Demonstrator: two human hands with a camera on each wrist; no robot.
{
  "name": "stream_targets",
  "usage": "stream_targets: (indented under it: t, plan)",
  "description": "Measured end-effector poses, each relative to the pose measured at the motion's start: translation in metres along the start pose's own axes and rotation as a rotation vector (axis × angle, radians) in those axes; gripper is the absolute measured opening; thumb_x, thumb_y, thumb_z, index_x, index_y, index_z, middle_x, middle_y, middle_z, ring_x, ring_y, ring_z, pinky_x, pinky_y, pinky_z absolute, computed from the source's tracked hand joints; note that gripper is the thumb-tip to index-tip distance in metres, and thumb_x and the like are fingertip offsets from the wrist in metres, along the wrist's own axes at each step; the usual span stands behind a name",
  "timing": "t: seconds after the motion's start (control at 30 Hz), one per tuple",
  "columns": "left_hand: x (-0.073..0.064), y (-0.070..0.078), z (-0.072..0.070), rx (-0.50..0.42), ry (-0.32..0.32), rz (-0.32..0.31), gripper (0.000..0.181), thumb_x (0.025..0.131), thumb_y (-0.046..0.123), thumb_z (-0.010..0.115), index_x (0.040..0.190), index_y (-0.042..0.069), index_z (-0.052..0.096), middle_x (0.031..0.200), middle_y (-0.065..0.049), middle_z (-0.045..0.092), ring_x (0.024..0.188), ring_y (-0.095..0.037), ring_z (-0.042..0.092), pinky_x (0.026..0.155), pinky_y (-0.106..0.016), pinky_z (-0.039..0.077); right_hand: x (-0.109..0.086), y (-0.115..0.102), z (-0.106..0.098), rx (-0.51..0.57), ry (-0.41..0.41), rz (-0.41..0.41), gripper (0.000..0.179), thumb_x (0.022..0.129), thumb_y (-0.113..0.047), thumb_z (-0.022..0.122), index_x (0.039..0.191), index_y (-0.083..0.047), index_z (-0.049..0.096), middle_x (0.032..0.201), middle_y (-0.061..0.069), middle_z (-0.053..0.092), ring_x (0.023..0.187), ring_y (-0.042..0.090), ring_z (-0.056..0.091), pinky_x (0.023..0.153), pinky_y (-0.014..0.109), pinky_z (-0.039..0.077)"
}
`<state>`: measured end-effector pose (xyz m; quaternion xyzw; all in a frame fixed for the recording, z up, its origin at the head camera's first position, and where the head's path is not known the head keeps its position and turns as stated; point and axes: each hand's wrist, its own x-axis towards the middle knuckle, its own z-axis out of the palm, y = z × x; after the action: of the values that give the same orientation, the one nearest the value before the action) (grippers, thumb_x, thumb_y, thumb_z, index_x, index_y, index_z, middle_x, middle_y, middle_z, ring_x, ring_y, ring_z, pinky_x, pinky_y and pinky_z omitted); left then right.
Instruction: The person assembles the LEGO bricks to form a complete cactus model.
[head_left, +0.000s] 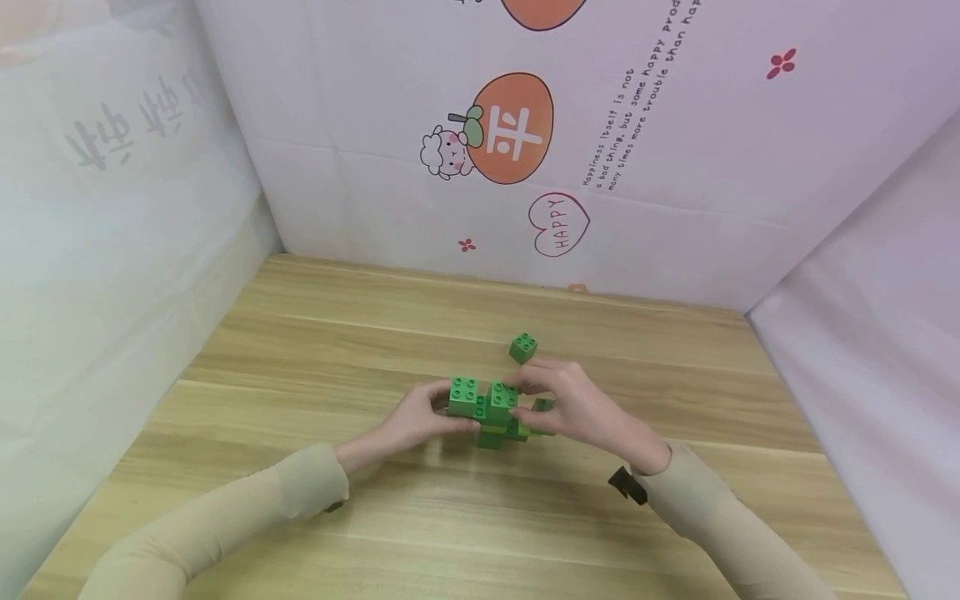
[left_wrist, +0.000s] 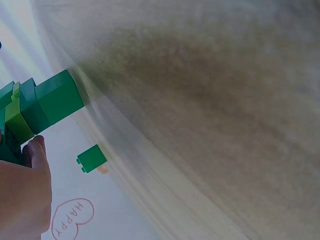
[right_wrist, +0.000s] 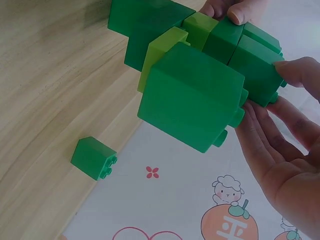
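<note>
Several dark green and lime green toy building bricks are joined into one stepped block build [head_left: 491,439], held above the table between both hands. The left hand [head_left: 416,417] grips it from the left, thumb in front and fingers behind, around an upper green brick [head_left: 463,398]. Thumb and fingers of the right hand [head_left: 577,408] pinch another upper green brick [head_left: 502,400], the pinched brick [right_wrist: 257,65] sitting against its neighbours in the right wrist view. A green brick [right_wrist: 192,95] on a lime green brick [right_wrist: 162,50] juts out on the right side, partly behind the right hand in the head view.
One loose green brick [head_left: 523,348] stands on the wooden table [head_left: 360,333], just beyond the right hand. White printed cloth [head_left: 375,167] walls the table's back, left and right sides. Dark straps [head_left: 628,486] show at the sleeve cuffs.
</note>
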<state>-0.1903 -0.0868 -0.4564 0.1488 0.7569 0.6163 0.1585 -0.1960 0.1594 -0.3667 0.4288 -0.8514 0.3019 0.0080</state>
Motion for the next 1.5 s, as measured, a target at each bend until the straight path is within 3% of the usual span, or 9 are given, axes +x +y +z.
stream_targets:
  t: [0.5, 0.7, 0.97, 1.3, 1.5]
  plan:
    - [0.001, -0.001, 0.000, 0.015, 0.014, -0.013, 0.056, 0.079, 0.019, 0.083, 0.129, 0.007, 0.061, 0.126, -0.012, 0.069, 0.114, -0.025, 0.068, 0.103, -0.035, 0.054, 0.003, 0.001, 0.000, -0.073, -0.010, -0.021, 0.028, 0.078, -0.003, 0.078, 0.104, 0.000, 0.071, 0.102, 0.013, 0.075, 0.089, 0.026, 0.075, 0.076, 0.028, 0.064]
    - [0.001, 0.000, 0.000, 0.007, 0.012, -0.008, 0.054, 0.079, 0.017, 0.083, 0.127, 0.006, 0.062, 0.125, -0.013, 0.069, 0.114, -0.025, 0.068, 0.102, -0.034, 0.055, 0.003, -0.003, -0.001, -0.109, -0.017, 0.008, 0.030, 0.077, -0.004, 0.080, 0.105, -0.001, 0.071, 0.100, 0.011, 0.074, 0.090, 0.024, 0.074, 0.076, 0.028, 0.064]
    - [0.003, 0.000, -0.001, 0.007, -0.002, 0.008, 0.053, 0.079, 0.016, 0.083, 0.127, 0.007, 0.063, 0.125, -0.013, 0.069, 0.113, -0.025, 0.069, 0.100, -0.032, 0.056, 0.004, -0.008, -0.004, -0.152, -0.038, 0.018, 0.028, 0.078, -0.006, 0.080, 0.105, -0.003, 0.073, 0.099, 0.006, 0.073, 0.084, 0.011, 0.069, 0.068, 0.011, 0.057]
    - [0.004, -0.001, -0.001, -0.001, -0.008, 0.016, 0.052, 0.079, 0.015, 0.083, 0.127, 0.006, 0.063, 0.125, -0.013, 0.069, 0.114, -0.026, 0.069, 0.100, -0.031, 0.056, 0.009, -0.008, -0.006, -0.166, -0.083, 0.002, 0.027, 0.078, -0.006, 0.080, 0.104, -0.005, 0.073, 0.098, 0.005, 0.073, 0.083, 0.010, 0.068, 0.068, 0.012, 0.057]
    - [0.004, -0.003, -0.001, 0.002, -0.005, 0.018, 0.053, 0.078, 0.016, 0.083, 0.127, 0.007, 0.063, 0.125, -0.013, 0.069, 0.114, -0.025, 0.069, 0.101, -0.031, 0.056, 0.008, -0.007, -0.004, -0.149, -0.071, 0.004, 0.028, 0.078, -0.005, 0.080, 0.104, -0.003, 0.072, 0.099, 0.008, 0.073, 0.087, 0.020, 0.072, 0.072, 0.022, 0.062]
